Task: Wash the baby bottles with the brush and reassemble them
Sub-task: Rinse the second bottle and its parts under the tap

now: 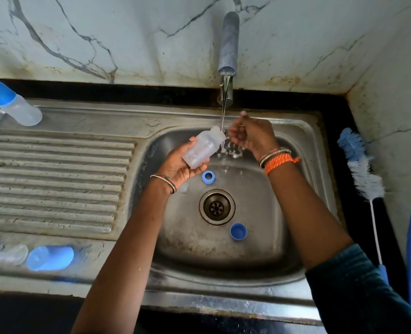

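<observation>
**Rinsing the open bottle under the tap**

We hold the open bottle in our left hand, fingers and thumb curled around its lower body. It is tilted so that its mouth points up and to the right, directly under the thin stream from the tap; we think this angle lets the water run in and out again over the basin. Our right hand is just beside the bottle mouth, in the splash. Its fingers are bent, but we cannot tell if they pinch a small part or only rinse themselves.

The loose parts lie below in the sink, probably so they stay wet and close: a blue ring near the left wrist, a blue cap beside the drain. The brush rests on the counter at the right, untouched, within reach of the right hand. A second bottle, already closed, lies at the far left, apart from the water, and more blue and clear pieces wait on the near edge of the draining board.
</observation>
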